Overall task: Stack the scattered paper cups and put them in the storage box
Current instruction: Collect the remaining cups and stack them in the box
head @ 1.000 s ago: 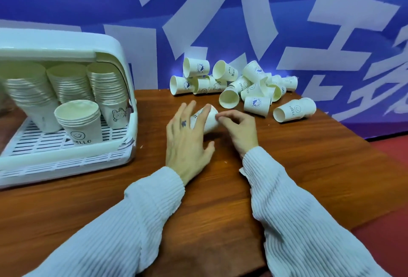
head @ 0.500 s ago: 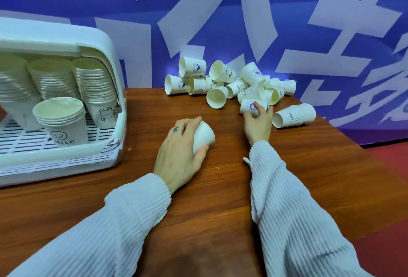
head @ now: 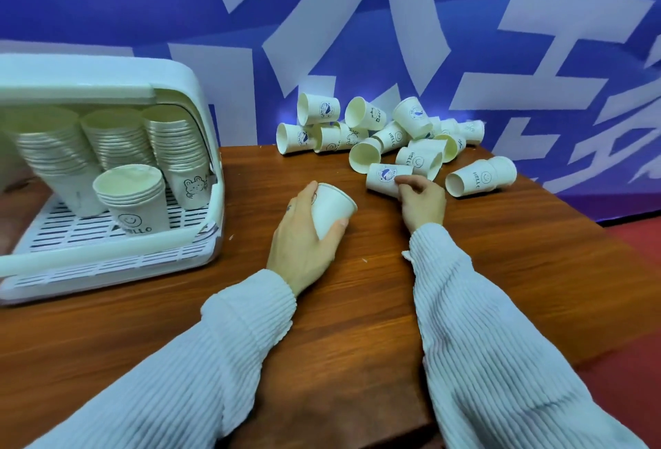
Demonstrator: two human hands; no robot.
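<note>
Head view: white paper cups (head: 386, 134) lie scattered.

Blue wall (head: 107, 1) with large white lettering behind wooden table (head: 357, 359); red floor (head: 636, 245).

white paper cups (head: 390, 134) heaped on sides, stacks upright in storage box (head: 200, 98), maybe 4 stacks
</note>
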